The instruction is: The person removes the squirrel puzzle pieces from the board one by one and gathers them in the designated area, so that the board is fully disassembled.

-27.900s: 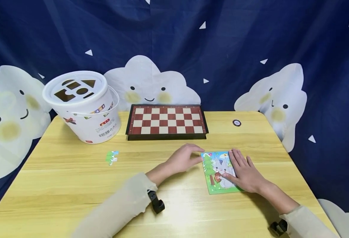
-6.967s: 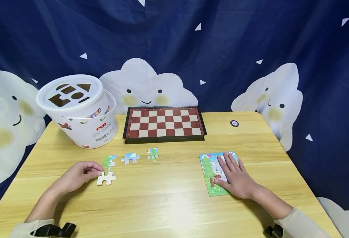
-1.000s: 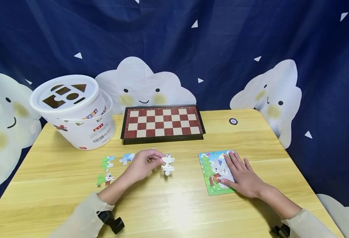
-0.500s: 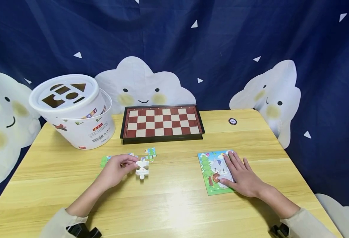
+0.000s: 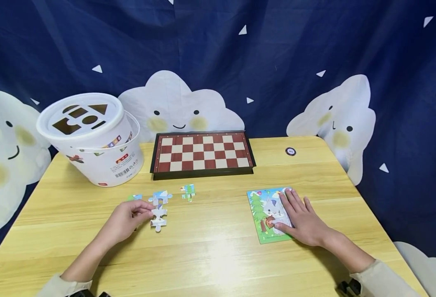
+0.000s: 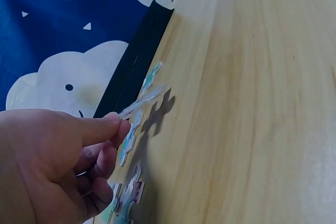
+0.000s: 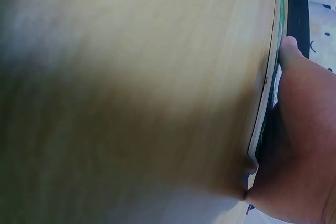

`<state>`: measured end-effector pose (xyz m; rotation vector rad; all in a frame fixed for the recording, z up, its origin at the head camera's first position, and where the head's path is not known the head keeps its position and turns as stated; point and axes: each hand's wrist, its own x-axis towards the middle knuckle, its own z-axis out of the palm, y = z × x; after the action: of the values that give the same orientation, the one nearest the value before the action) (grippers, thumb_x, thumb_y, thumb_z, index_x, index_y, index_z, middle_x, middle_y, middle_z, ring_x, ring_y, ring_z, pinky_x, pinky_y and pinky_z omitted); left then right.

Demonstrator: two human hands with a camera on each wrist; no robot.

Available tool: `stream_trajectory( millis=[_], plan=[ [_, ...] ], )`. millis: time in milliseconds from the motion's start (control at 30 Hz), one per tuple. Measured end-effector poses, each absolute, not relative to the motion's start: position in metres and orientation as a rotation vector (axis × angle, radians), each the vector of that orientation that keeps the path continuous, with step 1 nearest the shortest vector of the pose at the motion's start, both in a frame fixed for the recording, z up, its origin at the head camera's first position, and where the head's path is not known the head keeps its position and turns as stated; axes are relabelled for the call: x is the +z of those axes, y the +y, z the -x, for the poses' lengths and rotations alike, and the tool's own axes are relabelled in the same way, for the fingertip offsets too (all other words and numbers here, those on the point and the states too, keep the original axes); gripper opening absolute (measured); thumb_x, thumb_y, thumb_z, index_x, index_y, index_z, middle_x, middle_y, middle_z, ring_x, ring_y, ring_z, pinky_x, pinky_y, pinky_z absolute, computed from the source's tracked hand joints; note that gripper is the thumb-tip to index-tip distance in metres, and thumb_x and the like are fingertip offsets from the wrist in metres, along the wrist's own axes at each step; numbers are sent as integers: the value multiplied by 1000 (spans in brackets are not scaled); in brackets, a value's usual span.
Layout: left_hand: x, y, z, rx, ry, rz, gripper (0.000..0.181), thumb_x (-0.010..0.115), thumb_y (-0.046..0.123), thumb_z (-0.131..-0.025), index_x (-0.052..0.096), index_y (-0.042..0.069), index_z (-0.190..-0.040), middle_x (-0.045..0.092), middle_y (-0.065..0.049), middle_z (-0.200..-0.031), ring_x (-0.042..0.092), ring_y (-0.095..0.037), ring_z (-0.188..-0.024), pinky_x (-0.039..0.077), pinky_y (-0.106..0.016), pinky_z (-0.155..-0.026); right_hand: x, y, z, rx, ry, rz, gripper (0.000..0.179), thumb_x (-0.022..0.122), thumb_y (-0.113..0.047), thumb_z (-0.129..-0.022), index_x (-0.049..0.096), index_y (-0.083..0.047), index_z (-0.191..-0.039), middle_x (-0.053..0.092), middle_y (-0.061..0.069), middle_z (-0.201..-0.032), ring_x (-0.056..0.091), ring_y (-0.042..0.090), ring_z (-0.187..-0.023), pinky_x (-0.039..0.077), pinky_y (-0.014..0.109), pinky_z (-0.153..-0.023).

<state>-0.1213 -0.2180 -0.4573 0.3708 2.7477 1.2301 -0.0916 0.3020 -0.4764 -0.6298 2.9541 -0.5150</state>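
Observation:
My left hand pinches a jigsaw piece by its left edge, thumb against curled fingers. In the left wrist view the piece is tilted above the wooden table, and its shadow falls beside it. Just beyond it in the head view lies a sky-blue jigsaw piece, with a green-tree piece to its right. Another piece shows partly behind my left hand. My right hand rests flat, fingers extended, on a square squirrel-picture puzzle, covering its right side.
A black-rimmed red-and-white checkered board stands at the back middle of the table. Left of it is a white bucket with shape holes in its lid. A small dark round disc lies at the back right.
Over the last second my left hand has carried the pinched piece leftward and a little nearer. Since 27.9 seconds ago, more loose pieces lie at left. My right hand stays on the puzzle.

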Motion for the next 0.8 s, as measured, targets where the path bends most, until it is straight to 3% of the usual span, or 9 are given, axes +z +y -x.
stream_trajectory(
  millis=[367, 800],
  plan=[
    [-461, -216, 121, 1052, 2835, -396, 7, 74, 3, -91, 74, 9, -95, 64, 8, -79, 52, -8, -70, 47, -24, -63, -484, 307, 93, -488, 2961, 632, 91, 57, -53, -100, 14, -2, -162, 11, 27, -166, 1, 38, -155, -4, 61, -120],
    [-454, -215, 124, 1075, 2862, -456, 13, 76, 2, -89, 75, 6, -101, 67, 4, -87, 52, -10, -72, 48, -23, -63, -485, 307, 92, -487, 2967, 638, 91, 55, -55, -101, 13, -3, -162, 10, 25, -167, -1, 36, -155, -6, 60, -121]
  ],
)
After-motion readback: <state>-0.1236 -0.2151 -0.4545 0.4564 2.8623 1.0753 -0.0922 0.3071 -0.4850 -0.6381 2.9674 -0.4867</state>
